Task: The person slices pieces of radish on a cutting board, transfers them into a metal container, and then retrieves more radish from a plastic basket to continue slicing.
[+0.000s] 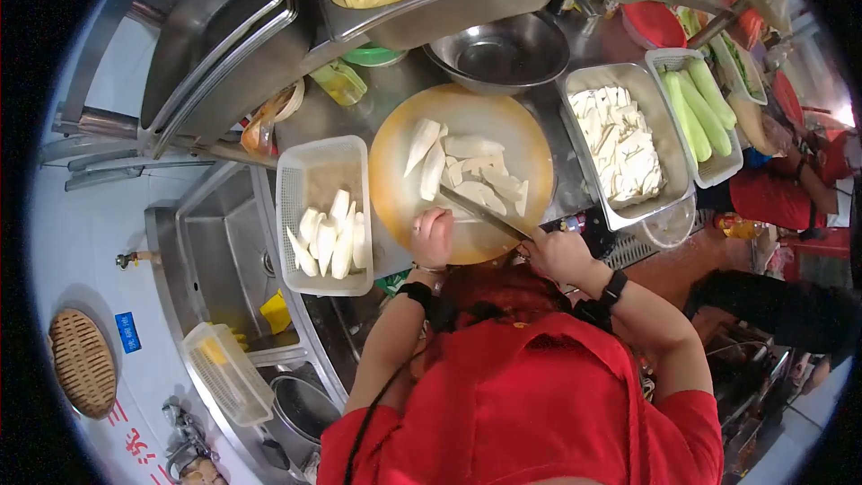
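Slicing step: I see the right hand [558, 254] gripping a knife [480, 214] over the round cutting board [395, 139], the left hand [432, 235] curled, steadying a white vegetable piece [452, 207]. The next cut likely calls for fingertips tucked clear of the blade.

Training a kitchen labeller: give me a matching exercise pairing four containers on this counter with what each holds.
Containers:
1. White basket
2. Round cutting board
3. Steel tray right of the board
4. White basket at far right

Contents:
A. Long green vegetables
B. Heap of thin white slices
C. Peeled white pieces
D. White halves under a knife

Pairs: 1-C, 2-D, 3-B, 4-A
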Demonstrator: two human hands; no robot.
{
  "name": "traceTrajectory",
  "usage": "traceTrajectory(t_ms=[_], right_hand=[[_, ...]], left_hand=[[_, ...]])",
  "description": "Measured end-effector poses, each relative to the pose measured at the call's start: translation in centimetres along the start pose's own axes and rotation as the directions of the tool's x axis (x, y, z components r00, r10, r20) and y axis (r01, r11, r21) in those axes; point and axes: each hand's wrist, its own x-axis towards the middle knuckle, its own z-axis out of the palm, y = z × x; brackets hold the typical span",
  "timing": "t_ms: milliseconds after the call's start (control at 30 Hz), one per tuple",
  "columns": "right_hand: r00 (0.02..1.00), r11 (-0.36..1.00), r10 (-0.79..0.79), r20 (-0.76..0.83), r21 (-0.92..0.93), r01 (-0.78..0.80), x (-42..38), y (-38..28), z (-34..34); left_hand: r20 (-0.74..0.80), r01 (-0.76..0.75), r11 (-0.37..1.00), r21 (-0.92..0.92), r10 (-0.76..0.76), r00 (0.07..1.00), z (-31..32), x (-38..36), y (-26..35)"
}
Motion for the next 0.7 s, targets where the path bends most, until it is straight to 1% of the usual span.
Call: traceTrajectory(t_ms=[133, 233, 300, 367, 400, 467, 500, 567, 600, 633, 700], right_hand=[[0.999, 0.999, 0.041, 0.008, -0.030, -0.040, 1.0, -0.1, 2.3], [1.000, 1.000, -0.008, -0.001, 0.006, 0.008, 0.6, 0.1, 0.1], [1.000, 1.000, 0.001, 0.023, 0.001, -0.001, 0.6, 0.0, -0.2], [0.999, 0.999, -0.014, -0.049, 0.041, 0.016, 0.6, -0.1, 1.3], [0.999, 0.999, -0.013, -0.051, 0.040, 0.015, 0.6, -0.2, 1.6], [0.999, 0.999, 0.038, 0.005, 0.028, -0.038, 1.1, -0.4, 1.4], [0.999, 0.999, 0.034, 0.002, 0.028, -0.034, 1.2, -0.3, 1.0], [0.999, 1.000, -0.014, 0.029, 0.009, 0.014, 0.7, 0.3, 0.2], [0.997, 0.997, -0.070, -0.011, -0.010, 0.070, 0.4, 0.4, 0.2], [0.998, 0.998, -0.070, -0.001, -0.010, 0.070, 0.4, 0.3, 0.5], [1.000, 0.999, -0.011, 0.014, 0.047, 0.010, 0.7, -0.2, 1.2]], left_hand=[[-0.006, -0.013, 1.000, 0.008, 0.013, 1.000, -0.1, 0.5, 0.0], [-0.013, 0.004, 1.000, -0.008, -0.004, 1.000, -0.1, 0.2, 0.0], [-0.022, 0.032, 0.999, -0.020, -0.032, 0.999, 0.3, 0.2, 0.0], [0.015, 0.033, 0.999, -0.041, -0.032, 0.999, 0.2, -0.1, -0.3], [0.014, 0.030, 0.999, -0.041, -0.030, 0.999, 0.1, -0.3, -0.1], [-0.012, 0.006, 1.000, -0.015, -0.007, 1.000, 0.0, 0.3, -0.2], [-0.014, 0.005, 1.000, -0.012, -0.005, 1.000, 0.1, 0.3, -0.2], [-0.031, 0.016, 0.999, -0.046, -0.018, 0.999, 0.2, 0.3, -0.1], [-0.032, 0.021, 0.999, -0.048, -0.022, 0.999, 0.3, 0.4, -0.1], [-0.026, 0.031, 0.998, -0.045, -0.032, 0.999, 0.3, 0.3, -0.2], [-0.014, 0.042, 0.998, -0.044, -0.042, 0.999, 0.1, -0.3, 0.1]])
